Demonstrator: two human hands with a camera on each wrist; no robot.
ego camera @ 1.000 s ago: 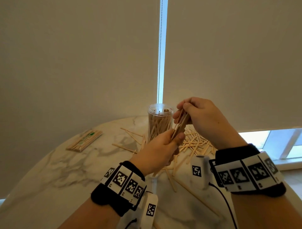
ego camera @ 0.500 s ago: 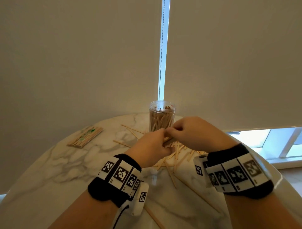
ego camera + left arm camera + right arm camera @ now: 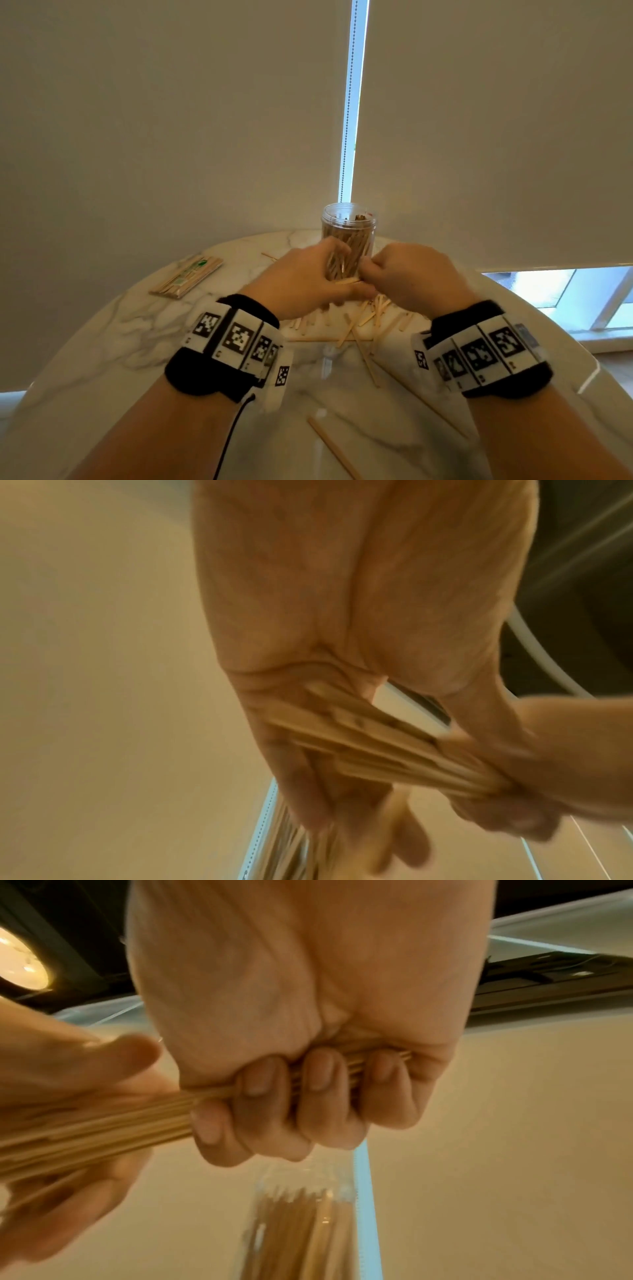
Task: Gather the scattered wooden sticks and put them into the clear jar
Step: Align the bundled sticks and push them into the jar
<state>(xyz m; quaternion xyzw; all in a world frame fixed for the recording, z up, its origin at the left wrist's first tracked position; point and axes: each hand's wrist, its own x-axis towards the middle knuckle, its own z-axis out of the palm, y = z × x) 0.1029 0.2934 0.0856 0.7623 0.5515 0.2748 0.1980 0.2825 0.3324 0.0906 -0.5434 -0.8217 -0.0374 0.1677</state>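
Observation:
The clear jar [image 3: 348, 222] stands upright at the far side of the marble table [image 3: 120, 346], packed with wooden sticks. Just in front of it my two hands meet over a bundle of sticks [image 3: 347, 281] lying level between them. My right hand [image 3: 376, 270] is a fist curled round one end of the bundle [image 3: 103, 1123]. My left hand [image 3: 329, 270] holds the other end [image 3: 377, 750] between thumb and fingers. More loose sticks [image 3: 373, 318] lie scattered on the table under and behind my hands. The jar [image 3: 301, 1218] shows blurred below my right hand [image 3: 291, 1110].
A flat packet of sticks [image 3: 186, 275] lies at the table's far left. One long stick [image 3: 334, 448] lies near the front edge, between my forearms. Roller blinds hang right behind the jar, with a window [image 3: 565, 291] at the right.
Both hands came down from the jar's rim height to just above the table in front of the jar. The bundle turned from upright to level, and my right hand closed into a fist on it.

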